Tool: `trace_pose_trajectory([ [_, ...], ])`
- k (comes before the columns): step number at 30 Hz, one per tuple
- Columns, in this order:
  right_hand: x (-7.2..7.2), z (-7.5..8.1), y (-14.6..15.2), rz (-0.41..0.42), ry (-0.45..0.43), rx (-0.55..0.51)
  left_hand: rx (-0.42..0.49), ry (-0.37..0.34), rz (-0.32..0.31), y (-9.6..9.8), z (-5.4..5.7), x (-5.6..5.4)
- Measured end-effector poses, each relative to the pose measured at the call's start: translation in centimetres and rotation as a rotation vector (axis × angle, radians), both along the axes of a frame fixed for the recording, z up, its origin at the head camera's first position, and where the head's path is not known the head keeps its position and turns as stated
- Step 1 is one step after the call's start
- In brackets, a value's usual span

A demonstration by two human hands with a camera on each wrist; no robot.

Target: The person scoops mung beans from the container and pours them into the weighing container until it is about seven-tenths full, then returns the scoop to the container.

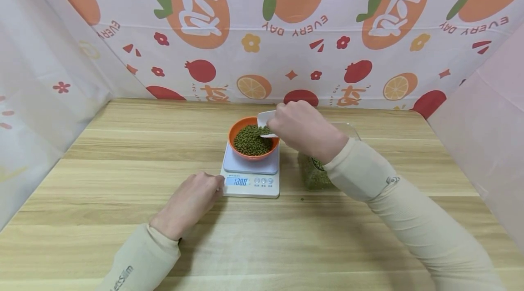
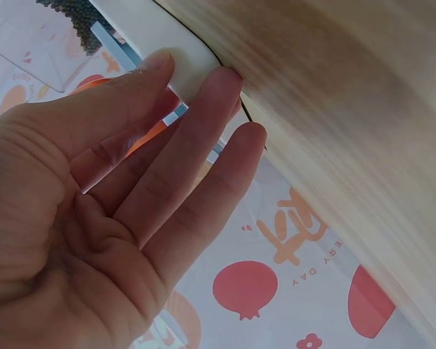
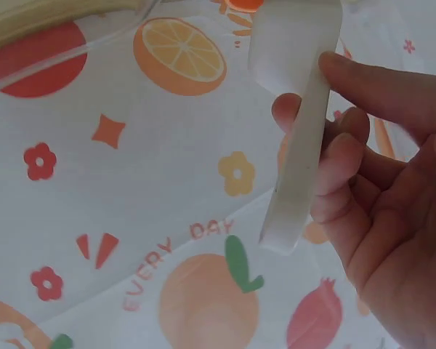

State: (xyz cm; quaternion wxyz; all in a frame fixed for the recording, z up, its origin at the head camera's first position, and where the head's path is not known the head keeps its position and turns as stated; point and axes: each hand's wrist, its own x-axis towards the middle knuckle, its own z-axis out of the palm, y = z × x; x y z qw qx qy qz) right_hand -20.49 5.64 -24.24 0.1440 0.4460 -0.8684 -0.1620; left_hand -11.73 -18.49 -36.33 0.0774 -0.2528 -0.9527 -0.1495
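An orange bowl (image 1: 254, 158) of small green beans (image 1: 250, 141), which look like mung beans, stands on a white kitchen scale (image 1: 251, 189) with a lit display. My right hand (image 1: 304, 128) grips the handle of a white scoop (image 1: 265, 118) above the bowl's right side. Some beans lie at the scoop's mouth. In the right wrist view, thumb and fingers pinch the scoop's handle (image 3: 296, 182). My left hand (image 1: 192, 200) rests at the scale's front left corner. Its loosely bent fingers (image 2: 196, 160) touch the scale's edge in the left wrist view.
Right of the scale, a clear container (image 1: 313, 177) holds more green beans, partly hidden by my right forearm. One stray bean (image 1: 302, 199) lies on the wooden table (image 1: 123, 168). A fruit-printed curtain (image 1: 254, 54) hangs behind the table.
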Motion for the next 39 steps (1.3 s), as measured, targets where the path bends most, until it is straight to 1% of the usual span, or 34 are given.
trace_pose_trajectory([
  [3, 0.3, 0.0, -0.1, 0.016, 0.063, 0.024, 0.003, -0.002, -0.002, 0.0, 0.0, 0.0],
  [7, 0.5, -0.1, -0.2, 0.042, 0.144, 0.030, 0.004, 0.003, -0.005, 0.0, -0.1, 0.0],
  [10, 0.6, -0.1, -0.3, 0.046, 0.185, 0.040, 0.002, 0.002, -0.004, 0.0, -0.1, 0.0],
  [12, 0.7, 0.0, -0.3, 0.041, 0.199, 0.051, 0.001, 0.000, -0.002, 0.0, -0.1, 0.0],
  [17, 0.9, 0.1, -0.4, 0.031, 0.202, 0.072, 0.000, 0.003, 0.003, 0.0, -0.1, 0.0],
  [21, 0.9, 0.1, -0.3, 0.023, 0.186, 0.085, 0.001, 0.008, 0.001, 0.0, -0.1, 0.0],
  [25, 0.8, 0.1, -0.1, 0.009, 0.139, 0.076, 0.001, 0.010, -0.001, 0.0, -0.1, 0.0],
  [32, 0.4, 0.6, 1.1, -0.018, 0.030, -0.014, -0.007, 0.008, -0.001, 0.0, 0.0, 0.0],
  [39, 0.0, 0.7, 2.7, -0.075, -0.084, -0.107, -0.014, 0.005, 0.002, 0.1, 0.1, 0.0],
])
